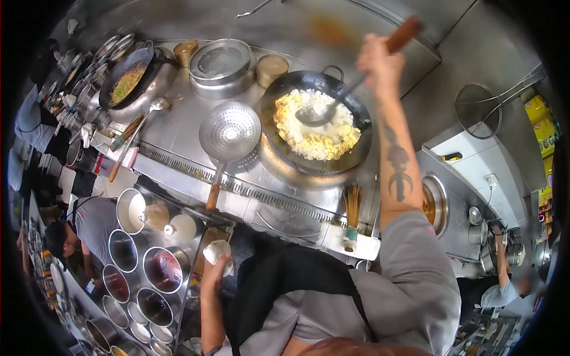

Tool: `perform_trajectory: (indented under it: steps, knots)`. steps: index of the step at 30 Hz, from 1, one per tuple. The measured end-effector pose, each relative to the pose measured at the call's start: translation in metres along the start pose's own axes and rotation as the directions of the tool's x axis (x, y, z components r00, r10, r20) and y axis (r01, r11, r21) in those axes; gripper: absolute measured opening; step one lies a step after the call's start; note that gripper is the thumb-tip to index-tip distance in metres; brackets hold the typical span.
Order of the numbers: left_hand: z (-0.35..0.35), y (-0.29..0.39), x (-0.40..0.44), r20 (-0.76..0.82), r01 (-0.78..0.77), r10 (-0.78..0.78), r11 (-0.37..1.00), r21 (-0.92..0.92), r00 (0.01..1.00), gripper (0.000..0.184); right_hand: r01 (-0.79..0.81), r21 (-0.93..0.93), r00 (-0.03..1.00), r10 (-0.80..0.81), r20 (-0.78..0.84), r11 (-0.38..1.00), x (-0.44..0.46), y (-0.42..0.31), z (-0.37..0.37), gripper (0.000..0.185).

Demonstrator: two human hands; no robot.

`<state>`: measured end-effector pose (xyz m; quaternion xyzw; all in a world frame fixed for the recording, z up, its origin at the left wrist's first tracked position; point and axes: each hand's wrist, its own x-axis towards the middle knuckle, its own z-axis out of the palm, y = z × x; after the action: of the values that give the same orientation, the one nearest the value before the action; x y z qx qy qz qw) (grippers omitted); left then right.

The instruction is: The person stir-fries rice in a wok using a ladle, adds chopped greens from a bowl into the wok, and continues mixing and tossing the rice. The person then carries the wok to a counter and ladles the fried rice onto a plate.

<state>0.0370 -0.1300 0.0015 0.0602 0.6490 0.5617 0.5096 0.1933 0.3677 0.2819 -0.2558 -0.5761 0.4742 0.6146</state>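
We grip a ladle [314, 116] by its wooden handle in our right hand [380, 64], its bowl amid the yellow and white food [320, 146] inside the wok [361, 142] on the desk [183, 121]. Our left hand [216, 270] clasps a white cloth [217, 251], well apart from the perforated skimmer [230, 130] beside the wok.

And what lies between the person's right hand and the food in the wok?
The metal shaft of the ladle. In the head view, it runs from the right hand over the rim of the wok towards the food.
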Motion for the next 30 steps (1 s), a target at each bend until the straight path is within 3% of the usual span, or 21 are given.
perform_trajectory:
  steps: [2,4,6,7,10,11,12,14,15,16,18,19,20,22,23,24,26,27,30]
  knots:
    - [-0.001,-0.019,-0.001,-0.065,0.039,-0.038,0.999,0.008,0.997,0.053,-0.122,-0.094,0.992,0.125,0.025,0.988,0.011,0.086,0.001,0.016]
    - [-0.002,-0.032,-0.005,-0.046,0.006,-0.007,1.0,-0.015,0.999,0.053,-0.154,-0.138,0.985,0.164,0.061,0.978,0.055,0.074,0.002,0.019]
    - [0.013,-0.013,-0.024,-0.088,-0.058,0.055,0.998,-0.03,0.995,0.052,-0.058,-0.051,0.988,0.065,0.141,0.997,0.05,0.03,-0.003,0.02]
    - [0.017,-0.007,-0.033,-0.09,-0.02,0.01,0.994,-0.107,0.996,0.052,-0.059,-0.064,0.995,0.064,0.076,0.996,0.036,0.013,-0.01,0.02]
    - [0.007,-0.025,-0.039,-0.23,0.034,-0.07,0.987,-0.157,0.971,0.049,-0.143,-0.188,0.99,0.14,-0.026,0.972,0.047,0.097,-0.049,0.02]
    - [-0.001,-0.04,-0.037,-0.179,0.009,-0.034,0.991,-0.135,0.983,0.048,-0.134,-0.166,0.988,0.146,0.057,0.977,0.062,0.089,-0.056,0.019]
    - [-0.002,-0.041,-0.045,-0.172,0.018,-0.041,0.99,-0.138,0.984,0.047,-0.025,-0.143,0.992,0.042,0.116,0.989,0.072,0.084,-0.067,0.017]
    - [0.0,-0.039,-0.05,-0.156,0.014,-0.038,0.988,-0.155,0.987,0.047,-0.019,-0.093,0.997,0.026,0.072,0.995,0.06,0.036,-0.08,0.017]
    - [0.0,-0.041,-0.048,-0.158,0.027,-0.052,0.987,-0.161,0.986,0.048,-0.041,-0.185,0.993,0.02,-0.114,0.982,0.045,0.023,-0.082,0.016]
    - [0.001,-0.046,-0.046,-0.18,0.052,-0.084,0.983,-0.178,0.98,0.048,-0.096,-0.419,0.985,0.025,-0.172,0.903,0.04,0.055,-0.09,0.015]
    - [0.004,-0.045,-0.035,-0.209,0.098,-0.137,0.977,-0.189,0.968,0.049,-0.203,-0.231,0.978,0.185,-0.095,0.951,0.049,0.082,-0.103,0.015]
    - [0.023,-0.025,-0.045,-0.195,0.03,-0.067,0.982,-0.188,0.978,0.049,-0.274,-0.152,0.947,0.293,0.129,0.95,0.065,0.058,-0.108,0.015]
    - [0.027,-0.018,-0.043,-0.184,-0.006,-0.023,0.988,-0.154,0.983,0.049,-0.131,-0.227,0.957,0.183,0.224,0.965,0.069,0.033,-0.119,0.016]
    - [0.03,-0.014,-0.04,-0.171,-0.084,0.066,0.992,-0.098,0.983,0.048,-0.027,-0.118,0.999,0.031,0.032,0.993,0.04,-0.045,-0.091,0.018]
    - [0.023,-0.02,-0.027,-0.145,-0.065,0.052,0.994,-0.087,0.988,0.048,0.046,0.014,0.998,-0.047,0.039,0.999,0.017,-0.059,-0.095,0.018]
    - [0.029,-0.019,-0.019,-0.133,-0.068,0.055,0.993,-0.097,0.99,0.049,0.053,-0.224,0.983,-0.091,-0.161,0.973,-0.001,-0.048,-0.09,0.019]
    - [0.039,-0.009,-0.011,-0.114,-0.055,0.044,0.993,-0.1,0.993,0.049,0.052,-0.1,0.993,-0.062,-0.097,0.994,0.005,0.05,-0.089,0.018]
    - [0.052,0.004,-0.014,-0.091,-0.094,0.089,0.994,-0.05,0.992,0.049,-0.101,-0.101,0.994,0.095,-0.062,0.99,0.016,0.034,-0.079,0.017]
    - [0.055,0.012,-0.014,-0.028,-0.048,0.046,0.996,-0.071,0.999,0.048,-0.009,-0.074,0.998,0.014,0.059,0.997,0.028,-0.022,-0.076,0.017]
